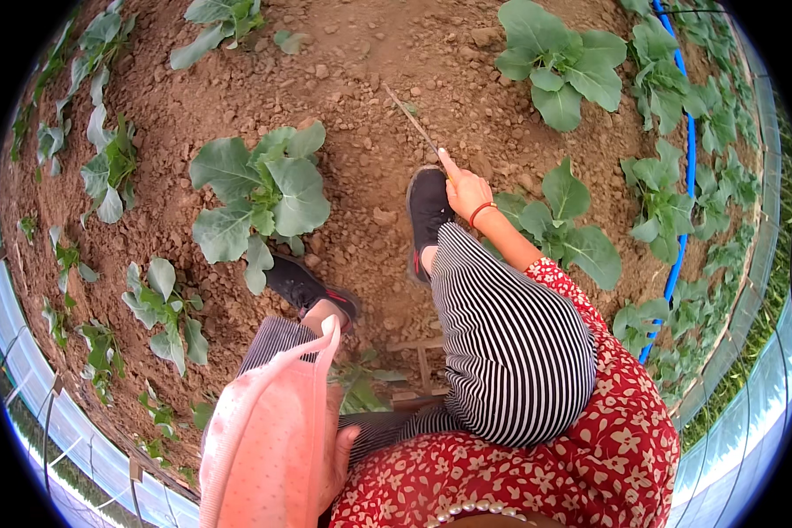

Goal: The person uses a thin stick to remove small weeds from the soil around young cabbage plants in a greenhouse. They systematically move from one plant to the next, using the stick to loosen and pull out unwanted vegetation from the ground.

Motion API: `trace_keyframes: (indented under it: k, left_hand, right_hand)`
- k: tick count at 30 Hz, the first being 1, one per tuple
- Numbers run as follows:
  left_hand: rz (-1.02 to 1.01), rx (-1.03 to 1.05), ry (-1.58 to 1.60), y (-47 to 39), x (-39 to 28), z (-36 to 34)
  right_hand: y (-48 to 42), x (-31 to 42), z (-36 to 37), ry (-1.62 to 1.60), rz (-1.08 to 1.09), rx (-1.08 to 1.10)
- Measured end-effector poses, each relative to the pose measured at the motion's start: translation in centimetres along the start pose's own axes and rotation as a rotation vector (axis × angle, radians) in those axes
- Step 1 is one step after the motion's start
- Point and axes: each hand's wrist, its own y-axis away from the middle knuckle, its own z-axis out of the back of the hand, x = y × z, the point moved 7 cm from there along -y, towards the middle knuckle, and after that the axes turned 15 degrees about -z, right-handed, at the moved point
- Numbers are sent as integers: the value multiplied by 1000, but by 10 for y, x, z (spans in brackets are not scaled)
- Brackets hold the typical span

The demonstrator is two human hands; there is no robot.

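Observation:
My right hand [467, 191] is closed round the handle of a long, thin-bladed hand tool [414, 121]. Its index finger lies along the tool, and the far end points away over bare soil. The blade is seen nearly edge-on, so its exact kind is unclear. Right of that hand grows a broad-leaved cabbage-like plant [558, 224]; a larger one [261, 191] stands to the left. Low in the view, my left hand [338, 459] is near my lap, mostly hidden behind pink dotted fabric [270, 449]. Whether it grips anything cannot be seen.
My black shoes [429, 204] stand on cloddy brown soil [369, 277] between plants. A blue hose [691, 158] runs along the right-hand row. Beneath me is part of a wooden frame [424, 369]. Translucent sheeting [23, 317] borders the plot.

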Motion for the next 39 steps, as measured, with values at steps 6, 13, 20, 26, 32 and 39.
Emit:
trace_keyframes:
  k: [6, 13, 20, 26, 32, 39]
  left_hand:
    - [70, -68, 8, -10, -15, 9]
    - [96, -14, 74, -12, -14, 13]
    - [31, -1, 54, -15, -14, 14]
    - [47, 36, 31, -14, -12, 15]
    - [19, 41, -17, -19, -15, 21]
    - [53, -13, 8, -18, -16, 16]
  right_hand:
    - [-125, 47, 64, -61, -146, -127]
    - [-174, 108, 80, -3, -245, -19]
    - [-88, 62, 33, 63, -10, 39]
    - [-44, 18, 5, -34, 27, -73]
    - [-137, 57, 89, 16, -201, -193]
    - [-166, 80, 91, 103, -253, -27]
